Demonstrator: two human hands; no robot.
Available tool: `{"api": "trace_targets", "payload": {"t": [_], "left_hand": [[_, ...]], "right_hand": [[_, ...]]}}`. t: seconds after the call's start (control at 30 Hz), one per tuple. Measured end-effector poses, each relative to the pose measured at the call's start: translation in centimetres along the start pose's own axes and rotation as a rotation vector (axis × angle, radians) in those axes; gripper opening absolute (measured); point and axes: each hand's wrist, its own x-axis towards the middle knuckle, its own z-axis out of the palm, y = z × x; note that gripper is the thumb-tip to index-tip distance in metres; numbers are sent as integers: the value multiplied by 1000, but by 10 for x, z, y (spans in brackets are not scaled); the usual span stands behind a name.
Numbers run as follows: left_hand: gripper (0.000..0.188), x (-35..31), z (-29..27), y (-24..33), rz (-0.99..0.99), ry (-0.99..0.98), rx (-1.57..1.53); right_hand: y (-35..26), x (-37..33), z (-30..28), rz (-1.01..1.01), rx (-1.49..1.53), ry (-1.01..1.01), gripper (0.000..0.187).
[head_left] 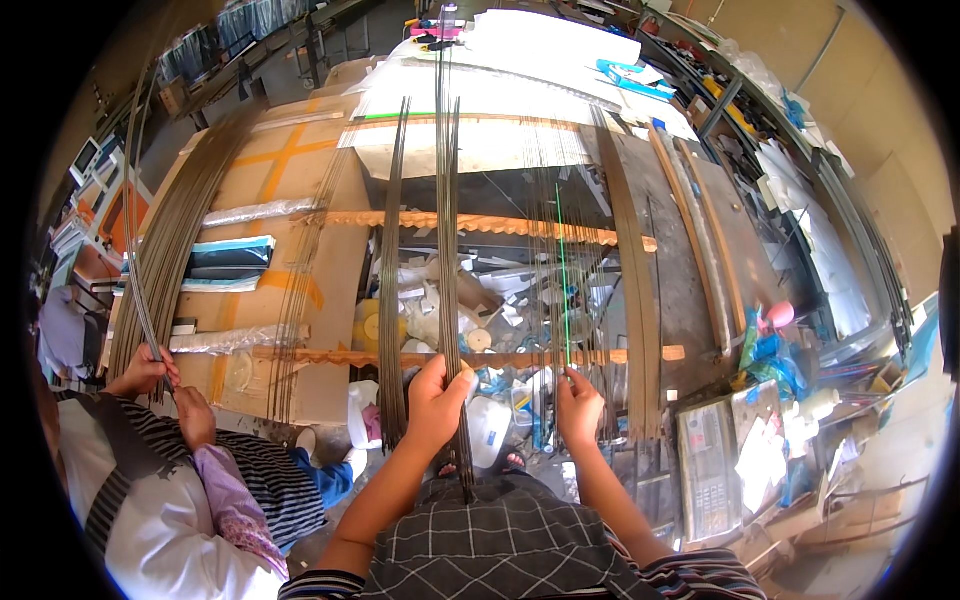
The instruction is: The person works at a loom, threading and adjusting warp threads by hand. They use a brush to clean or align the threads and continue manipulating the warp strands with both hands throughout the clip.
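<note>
One rod bundle (448, 280) across the front rail (515, 359), our left grip (437, 402) clamped round it; one green rod (563, 280) crossing rightward on that rail, our right grip (580, 408) pinched on its near end, best kept straight.

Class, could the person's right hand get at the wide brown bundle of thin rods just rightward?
Probably yes: the right hand is close beside the wide brown bundle of thin rods, with nothing bulky between, though it seems to pinch a thin bright-green rod.
</note>
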Motion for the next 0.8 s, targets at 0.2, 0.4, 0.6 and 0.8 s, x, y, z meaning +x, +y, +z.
{"api": "trace_targets", "payload": {"t": [0.2, 0.4, 0.6, 0.8], "left_hand": [[10, -1, -3, 0, -8, 7, 21], [9, -1, -2, 3, 3, 26, 52], [7, -2, -4, 5, -36, 15, 78], [10, -2, -4, 2, -15, 1, 54]], "right_hand": [[-1, 1, 2, 11, -6, 3, 25], [8, 7, 6, -21, -20, 8, 28], [16, 8, 13, -13, -63, 4, 22], [24, 10, 17, -9, -107, 0, 24]]}}
